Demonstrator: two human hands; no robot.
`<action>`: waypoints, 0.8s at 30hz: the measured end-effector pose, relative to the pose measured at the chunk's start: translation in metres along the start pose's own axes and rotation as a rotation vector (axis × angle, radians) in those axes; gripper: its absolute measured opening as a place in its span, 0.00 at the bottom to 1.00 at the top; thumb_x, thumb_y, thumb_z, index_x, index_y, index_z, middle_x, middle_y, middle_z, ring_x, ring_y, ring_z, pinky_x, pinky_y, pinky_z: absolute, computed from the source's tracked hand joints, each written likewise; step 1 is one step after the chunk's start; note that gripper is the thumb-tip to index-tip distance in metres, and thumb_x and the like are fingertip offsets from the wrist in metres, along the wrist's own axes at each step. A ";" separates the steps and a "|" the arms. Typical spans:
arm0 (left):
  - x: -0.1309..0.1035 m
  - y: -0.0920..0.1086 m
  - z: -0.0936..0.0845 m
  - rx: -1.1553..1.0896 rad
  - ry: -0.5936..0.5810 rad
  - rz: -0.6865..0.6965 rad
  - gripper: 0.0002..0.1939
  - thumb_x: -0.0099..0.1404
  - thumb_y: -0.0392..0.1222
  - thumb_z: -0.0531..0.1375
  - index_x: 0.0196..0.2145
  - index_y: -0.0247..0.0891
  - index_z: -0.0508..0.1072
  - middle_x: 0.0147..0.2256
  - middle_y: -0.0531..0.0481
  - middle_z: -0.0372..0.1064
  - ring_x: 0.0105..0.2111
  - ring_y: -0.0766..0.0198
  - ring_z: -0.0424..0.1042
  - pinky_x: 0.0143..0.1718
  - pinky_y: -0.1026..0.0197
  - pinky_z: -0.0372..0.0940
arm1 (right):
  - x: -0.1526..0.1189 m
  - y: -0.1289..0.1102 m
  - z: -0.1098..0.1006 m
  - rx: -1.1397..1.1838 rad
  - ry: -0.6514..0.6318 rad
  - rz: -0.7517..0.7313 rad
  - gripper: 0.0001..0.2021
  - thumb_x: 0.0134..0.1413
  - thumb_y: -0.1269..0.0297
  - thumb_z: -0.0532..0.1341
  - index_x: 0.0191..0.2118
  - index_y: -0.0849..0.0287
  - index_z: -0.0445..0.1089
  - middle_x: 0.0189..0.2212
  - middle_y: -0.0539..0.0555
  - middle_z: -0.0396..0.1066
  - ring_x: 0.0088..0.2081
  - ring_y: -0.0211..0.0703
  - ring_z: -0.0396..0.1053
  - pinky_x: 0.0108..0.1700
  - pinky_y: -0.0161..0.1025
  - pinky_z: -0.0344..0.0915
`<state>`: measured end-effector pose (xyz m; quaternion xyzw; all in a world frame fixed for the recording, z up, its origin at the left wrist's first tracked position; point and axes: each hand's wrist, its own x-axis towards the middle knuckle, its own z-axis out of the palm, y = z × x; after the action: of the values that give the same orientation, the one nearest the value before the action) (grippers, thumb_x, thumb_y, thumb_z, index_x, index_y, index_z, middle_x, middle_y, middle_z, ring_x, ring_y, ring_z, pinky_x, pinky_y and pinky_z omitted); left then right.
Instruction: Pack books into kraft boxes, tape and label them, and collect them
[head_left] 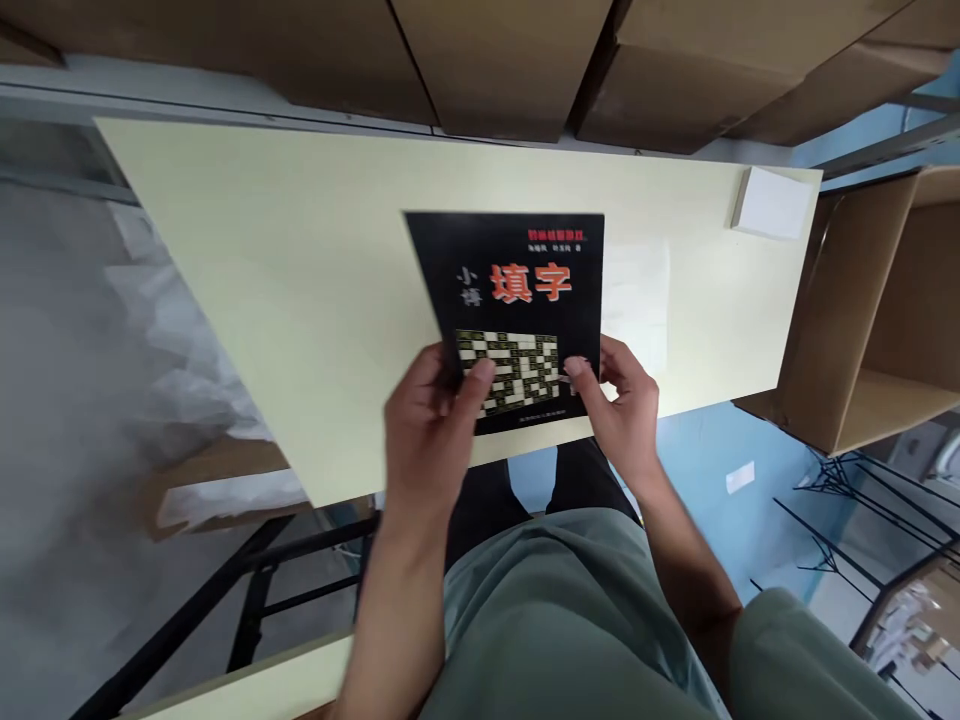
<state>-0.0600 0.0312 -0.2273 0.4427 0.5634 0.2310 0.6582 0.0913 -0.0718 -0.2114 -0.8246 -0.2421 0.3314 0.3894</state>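
Left hand (429, 425), right hand (628, 410): clamped on book (517, 314) | rear fingertips hidden | small print (555, 248) blurred

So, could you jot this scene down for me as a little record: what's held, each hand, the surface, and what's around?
Held item: black book, front showing, with large orange characters above a printed grid
Left side: left hand grips its lower left
Right side: right hand grips its lower right
Surface: pale yellow table
On surface: pale sheet right of the book; white block near the far right corner
Beyond right end: open cardboard box
Behind: row of cardboard boxes
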 end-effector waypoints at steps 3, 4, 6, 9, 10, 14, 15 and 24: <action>0.003 -0.035 0.034 0.065 -0.001 -0.014 0.24 0.69 0.64 0.72 0.48 0.41 0.82 0.45 0.46 0.84 0.46 0.54 0.83 0.49 0.54 0.79 | 0.017 0.036 -0.022 -0.081 0.001 0.053 0.18 0.72 0.45 0.66 0.52 0.55 0.79 0.33 0.49 0.77 0.34 0.41 0.71 0.38 0.38 0.70; 0.006 -0.045 0.042 0.096 0.021 -0.001 0.24 0.69 0.64 0.71 0.48 0.41 0.81 0.46 0.46 0.83 0.46 0.54 0.82 0.49 0.54 0.79 | 0.023 0.048 -0.022 -0.100 -0.014 0.058 0.18 0.72 0.45 0.66 0.51 0.55 0.79 0.32 0.48 0.77 0.33 0.41 0.71 0.37 0.38 0.70; 0.011 -0.062 0.050 0.166 0.092 0.029 0.23 0.71 0.62 0.70 0.50 0.41 0.81 0.47 0.45 0.83 0.47 0.54 0.82 0.50 0.54 0.78 | 0.035 0.068 -0.016 -0.130 -0.067 0.047 0.17 0.72 0.45 0.65 0.50 0.54 0.78 0.32 0.48 0.78 0.31 0.41 0.71 0.36 0.38 0.70; 0.020 -0.079 0.051 0.260 0.192 0.068 0.23 0.72 0.61 0.68 0.54 0.41 0.79 0.48 0.45 0.82 0.47 0.54 0.82 0.52 0.52 0.78 | 0.045 0.081 -0.004 -0.183 -0.143 -0.001 0.15 0.75 0.47 0.64 0.50 0.54 0.78 0.33 0.50 0.80 0.32 0.41 0.75 0.37 0.38 0.71; 0.023 -0.083 0.051 0.288 0.215 0.079 0.23 0.73 0.61 0.68 0.54 0.42 0.79 0.48 0.46 0.82 0.47 0.54 0.82 0.52 0.52 0.78 | 0.046 0.082 -0.004 -0.206 -0.157 -0.023 0.15 0.75 0.48 0.64 0.50 0.54 0.78 0.34 0.51 0.80 0.32 0.42 0.76 0.37 0.38 0.72; 0.029 -0.093 0.052 0.366 0.282 0.111 0.22 0.73 0.60 0.67 0.54 0.42 0.78 0.47 0.45 0.81 0.47 0.52 0.81 0.53 0.49 0.77 | 0.050 0.081 -0.034 -0.300 -0.076 -0.114 0.13 0.78 0.51 0.61 0.52 0.54 0.78 0.44 0.56 0.81 0.35 0.42 0.77 0.38 0.40 0.74; 0.030 -0.094 0.052 0.372 0.290 0.115 0.22 0.73 0.60 0.67 0.54 0.43 0.77 0.47 0.45 0.81 0.47 0.52 0.81 0.53 0.49 0.77 | 0.052 0.083 -0.048 -0.337 -0.008 -0.121 0.14 0.78 0.52 0.61 0.54 0.54 0.77 0.47 0.57 0.80 0.37 0.42 0.77 0.38 0.41 0.75; 0.030 -0.095 0.049 0.332 0.238 0.078 0.18 0.72 0.58 0.68 0.50 0.45 0.74 0.47 0.47 0.79 0.49 0.53 0.79 0.56 0.49 0.76 | 0.090 0.113 -0.089 -0.472 0.191 -0.058 0.08 0.75 0.56 0.63 0.50 0.54 0.73 0.45 0.54 0.73 0.36 0.40 0.70 0.41 0.43 0.74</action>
<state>-0.0244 -0.0083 -0.3250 0.5361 0.6500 0.2109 0.4957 0.2320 -0.1207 -0.2915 -0.9130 -0.2983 0.1750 0.2164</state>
